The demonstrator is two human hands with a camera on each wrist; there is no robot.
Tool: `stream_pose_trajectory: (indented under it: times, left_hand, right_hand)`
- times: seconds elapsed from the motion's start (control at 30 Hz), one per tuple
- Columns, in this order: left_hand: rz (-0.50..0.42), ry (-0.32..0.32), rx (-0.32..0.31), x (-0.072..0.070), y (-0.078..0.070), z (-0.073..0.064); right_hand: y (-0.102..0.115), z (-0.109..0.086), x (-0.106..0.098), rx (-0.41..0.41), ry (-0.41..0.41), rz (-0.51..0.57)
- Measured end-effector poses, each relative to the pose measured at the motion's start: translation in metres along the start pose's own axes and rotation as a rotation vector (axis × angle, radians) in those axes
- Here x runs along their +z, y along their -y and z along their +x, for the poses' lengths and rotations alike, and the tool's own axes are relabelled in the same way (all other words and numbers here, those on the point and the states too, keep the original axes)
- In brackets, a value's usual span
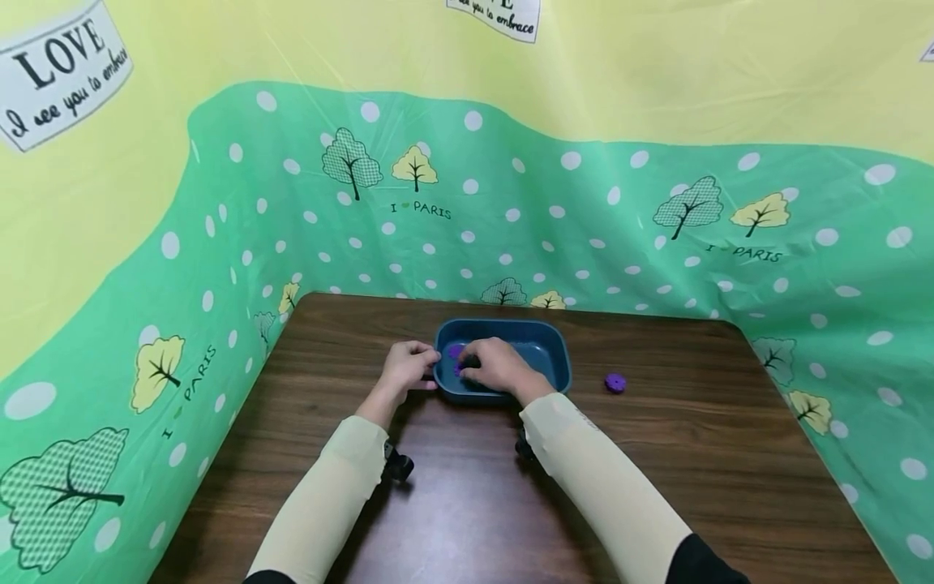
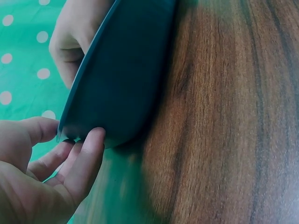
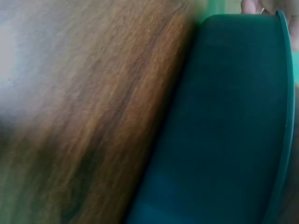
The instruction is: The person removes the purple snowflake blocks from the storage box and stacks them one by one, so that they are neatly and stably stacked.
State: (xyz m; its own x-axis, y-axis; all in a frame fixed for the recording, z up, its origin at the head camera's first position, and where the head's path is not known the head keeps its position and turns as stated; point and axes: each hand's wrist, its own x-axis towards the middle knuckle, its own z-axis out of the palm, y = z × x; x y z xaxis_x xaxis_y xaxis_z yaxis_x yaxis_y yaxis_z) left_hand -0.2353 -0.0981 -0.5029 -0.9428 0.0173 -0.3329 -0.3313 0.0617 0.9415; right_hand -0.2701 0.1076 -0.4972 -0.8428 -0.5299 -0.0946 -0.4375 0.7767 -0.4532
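A dark blue rectangular tray [image 1: 536, 331] stands on the table, and purple pieces [image 1: 456, 351] lie in its left end. At the tray's left end my left hand [image 1: 406, 367] pinches the rim. The left wrist view shows the thumb at the rim and the other fingers below it against the outer wall. My right hand [image 1: 499, 365] reaches over the near side into the tray, fingers curled down around a small dark piece [image 1: 471, 361] beside the purple ones. Its fingers partly hide that piece; in the right wrist view the tray's wall covers most of the hand.
A purple disc [image 1: 615, 383] with small holes lies on the brown wooden table [image 1: 679, 454], to the right of the tray. A green and yellow printed cloth [image 1: 584, 219] hangs around the table's back and sides.
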Motion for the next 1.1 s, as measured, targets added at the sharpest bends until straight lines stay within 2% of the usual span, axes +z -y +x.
stream_pose_trajectory:
  times: [0.47, 1.1]
  left_hand:
    - [-0.005, -0.002, 0.006, -0.001, 0.0, 0.001]
    - [-0.012, -0.007, 0.007, -0.001, 0.002, 0.002]
  right_hand:
    - [0.002, 0.012, 0.004, 0.003, 0.067, -0.072]
    - [-0.008, 0.017, 0.007, -0.021, 0.059, -0.121]
